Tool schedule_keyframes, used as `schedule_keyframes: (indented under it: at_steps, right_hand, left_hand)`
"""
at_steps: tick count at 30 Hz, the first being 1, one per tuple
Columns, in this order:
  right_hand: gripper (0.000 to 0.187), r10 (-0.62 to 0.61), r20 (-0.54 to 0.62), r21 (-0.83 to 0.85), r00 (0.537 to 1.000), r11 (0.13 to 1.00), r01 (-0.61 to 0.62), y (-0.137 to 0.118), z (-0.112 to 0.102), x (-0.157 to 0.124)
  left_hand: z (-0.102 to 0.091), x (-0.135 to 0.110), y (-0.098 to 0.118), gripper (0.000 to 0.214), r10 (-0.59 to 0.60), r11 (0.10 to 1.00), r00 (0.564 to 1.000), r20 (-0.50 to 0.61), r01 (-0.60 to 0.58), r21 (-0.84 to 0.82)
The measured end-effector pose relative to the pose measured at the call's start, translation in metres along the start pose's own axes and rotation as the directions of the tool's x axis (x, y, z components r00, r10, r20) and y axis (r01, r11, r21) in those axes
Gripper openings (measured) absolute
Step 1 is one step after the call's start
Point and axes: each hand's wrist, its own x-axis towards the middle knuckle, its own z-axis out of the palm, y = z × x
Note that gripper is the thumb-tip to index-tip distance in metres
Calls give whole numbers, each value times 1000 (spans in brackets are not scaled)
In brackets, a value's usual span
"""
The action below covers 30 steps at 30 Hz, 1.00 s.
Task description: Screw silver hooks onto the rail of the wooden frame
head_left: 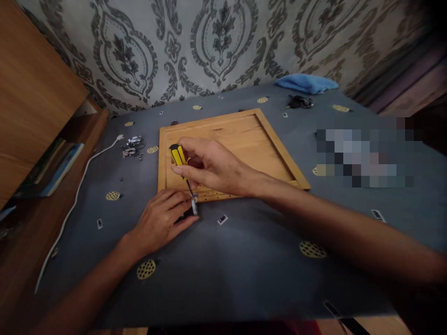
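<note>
My right hand [213, 165] is closed around a screwdriver [179, 156] with a yellow and black handle. Its thin shaft points down, and the tip meets a small metal hinge [194, 204] at the near edge of a framed wooden door panel [230, 139]. With fingers over the hinge and thumb below, my left hand [162, 216] grips it against the panel's front left corner. Part of the hinge is hidden under those fingers. The panel lies flat, its raised rim facing up. Several small dark holes run along its near edge.
Loose metal hinges [132, 146] lie left of the panel, near a white cable [87, 167]. A wooden cabinet [42, 93] borders the left side. Behind the panel are a dark tool [298, 102] and a blue cloth [307, 83]. A blurred-out object [363, 153] lies at right.
</note>
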Motion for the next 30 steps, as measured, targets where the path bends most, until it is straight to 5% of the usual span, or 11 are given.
schedule_keyframes:
  at_steps: [8,15,30]
  right_hand:
    - [36,-7,15,17,1000,1000,7,-3,1,0]
    - [22,47,220,78,974,995,-66,-13,-9,0]
    - [26,-26,25,16,999,1000,26,3,9,2]
  left_hand:
    - [1,0,0,20,8,1000,1000,-24,-7,13]
    - [1,1,0,21,19,1000,999,-51,-19,2]
    - [2,1,0,16,-5,1000,999,-41,4,-16]
